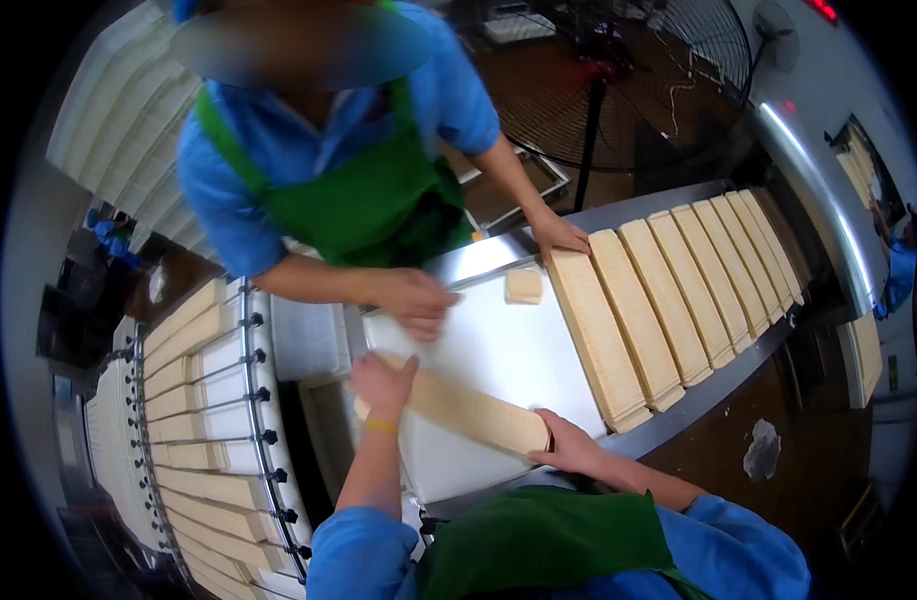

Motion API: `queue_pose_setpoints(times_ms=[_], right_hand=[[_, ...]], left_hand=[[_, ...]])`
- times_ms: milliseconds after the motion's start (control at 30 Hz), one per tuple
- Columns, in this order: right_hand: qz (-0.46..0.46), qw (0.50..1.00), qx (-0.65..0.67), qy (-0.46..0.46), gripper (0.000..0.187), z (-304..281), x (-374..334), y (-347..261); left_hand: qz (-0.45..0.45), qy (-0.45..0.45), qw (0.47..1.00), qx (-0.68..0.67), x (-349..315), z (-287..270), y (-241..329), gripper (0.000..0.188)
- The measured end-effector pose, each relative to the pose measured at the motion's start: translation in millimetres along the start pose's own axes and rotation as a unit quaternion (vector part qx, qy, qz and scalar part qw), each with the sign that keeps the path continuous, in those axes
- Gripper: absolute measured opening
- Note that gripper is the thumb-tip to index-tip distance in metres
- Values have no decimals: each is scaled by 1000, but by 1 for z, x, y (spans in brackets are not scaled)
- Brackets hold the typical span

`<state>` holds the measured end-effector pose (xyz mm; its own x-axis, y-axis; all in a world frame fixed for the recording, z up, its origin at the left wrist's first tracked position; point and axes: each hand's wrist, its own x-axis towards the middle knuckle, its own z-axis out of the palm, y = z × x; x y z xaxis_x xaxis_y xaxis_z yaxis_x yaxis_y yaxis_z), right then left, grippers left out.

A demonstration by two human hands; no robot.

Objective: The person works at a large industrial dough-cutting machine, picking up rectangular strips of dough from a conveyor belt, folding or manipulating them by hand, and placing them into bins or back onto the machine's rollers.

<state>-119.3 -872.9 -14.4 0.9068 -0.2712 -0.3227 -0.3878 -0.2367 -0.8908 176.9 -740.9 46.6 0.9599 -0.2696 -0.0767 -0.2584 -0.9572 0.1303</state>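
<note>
A long, pale beige block (468,408) lies slantwise over the near part of the white work surface (478,345), slightly blurred. My left hand (381,385) is closed on its left end, and my right hand (570,445) grips the right end. What the block is made of I cannot tell. Beyond it sits a small piece of similar colour (523,287). To the right, several long blocks (603,340) stand side by side in a row. Across from me, a co-worker's blurred hand (413,303) hovers near my left hand, while their other hand (558,235) touches the nearest block's far end.
On the left, a conveyor with a metal rail (256,380) and black knobs carries more beige pieces (213,490). The co-worker in a green apron (368,195) stands opposite. A large fan (618,90) is behind. A crumpled whitish scrap (761,450) lies at lower right.
</note>
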Motion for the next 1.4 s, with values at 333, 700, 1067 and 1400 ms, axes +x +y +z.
queue_pose_setpoints(times_ms=[333, 700, 1067, 1400], right_hand=[[-111, 980, -160, -49, 79, 10, 11, -29], [-221, 959, 7, -177, 63, 171, -17, -133], [-175, 895, 80, -403, 61, 362, -87, -197], [-137, 909, 98, -380, 57, 444, -111, -223]], left_hand=[[-127, 69, 922, -359, -129, 13, -143, 62], [-159, 271, 913, -261, -199, -82, -367, 58], [-283, 309, 859, -296, -316, -45, -627, 34], [-250, 152, 946, -143, -274, -51, -688, 33]])
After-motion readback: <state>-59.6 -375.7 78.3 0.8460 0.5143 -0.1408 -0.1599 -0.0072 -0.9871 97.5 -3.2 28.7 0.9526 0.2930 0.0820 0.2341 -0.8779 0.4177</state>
